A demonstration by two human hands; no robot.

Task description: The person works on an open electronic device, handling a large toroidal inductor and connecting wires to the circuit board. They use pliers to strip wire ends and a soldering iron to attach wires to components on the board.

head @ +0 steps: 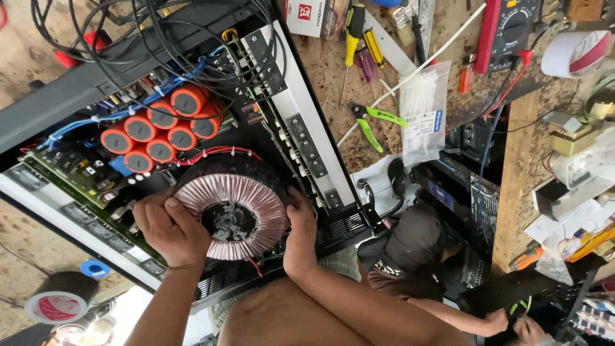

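Note:
A large ring-shaped transformer (232,214) wound in pinkish tape sits inside an open black amplifier chassis (307,122). My left hand (168,227) grips its left rim, fingers curled over the edge. My right hand (300,224) presses against its right side, fingers reaching down between the ring and the chassis wall. Several orange capacitors (160,128) stand in a cluster just beyond the transformer. A green circuit board (77,173) lies to their left. Black cables (154,38) loop over the far end of the chassis.
On the speckled bench lie green-handled pliers (375,125), a bag of white cable ties (421,109), yellow screwdrivers (353,32) and a red multimeter (506,29). Another person in a dark cap (416,237) crouches at the lower right. Tape rolls (56,306) lie at the lower left.

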